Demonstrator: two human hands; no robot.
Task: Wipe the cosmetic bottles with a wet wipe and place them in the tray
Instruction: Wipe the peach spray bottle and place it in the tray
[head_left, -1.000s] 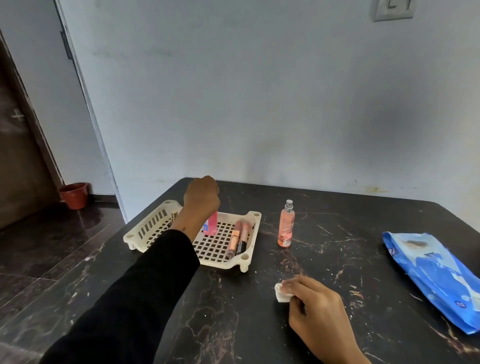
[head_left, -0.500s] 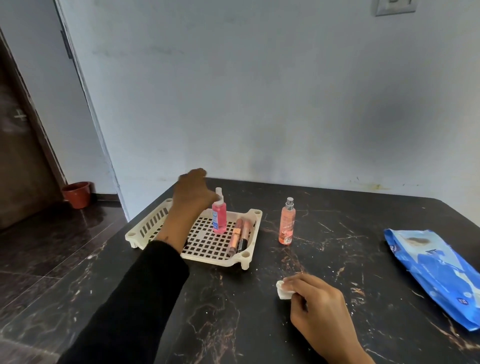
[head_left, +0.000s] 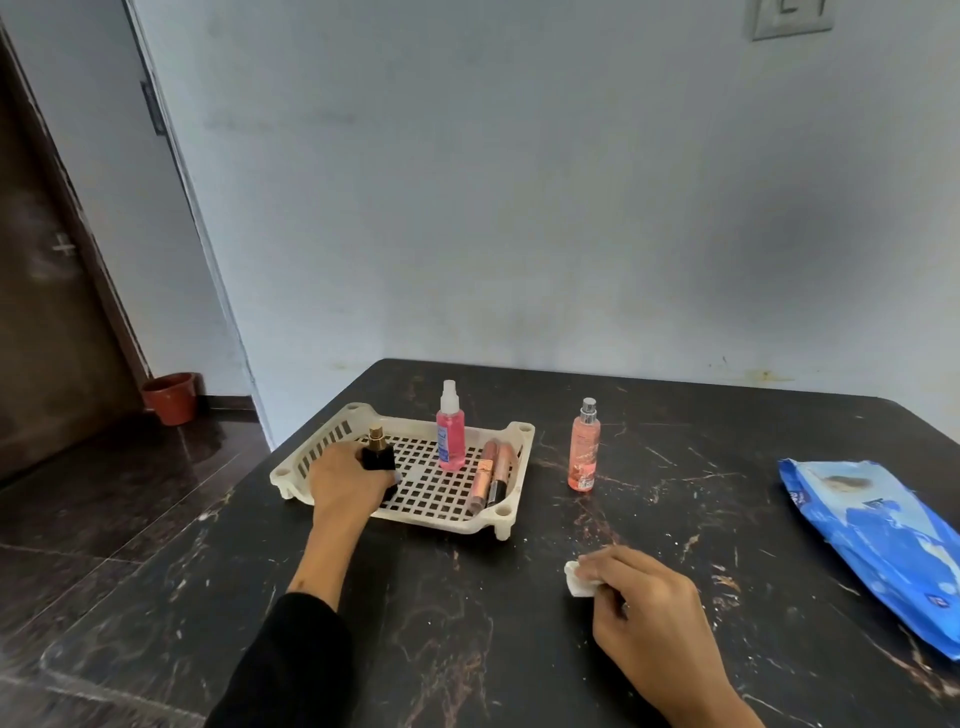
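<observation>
The left hand (head_left: 349, 480) has its grip around a small black gold-capped perfume bottle (head_left: 377, 454) in the cream slotted plastic tray (head_left: 511, 470), seemingly fetching it for the crumpled white wet wipe (head_left: 577, 583) pinched ready in the right hand (head_left: 647, 608), 1 peach spray bottle (head_left: 584, 451) waiting on the dark marble table (head_left: 467, 623).

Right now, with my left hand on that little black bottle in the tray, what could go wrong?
Lifting the black bottle, the left hand could brush the upright pink spray bottle beside it and tip it onto the tubes. The peach spray bottle stands outside the tray, easily forgotten.
</observation>
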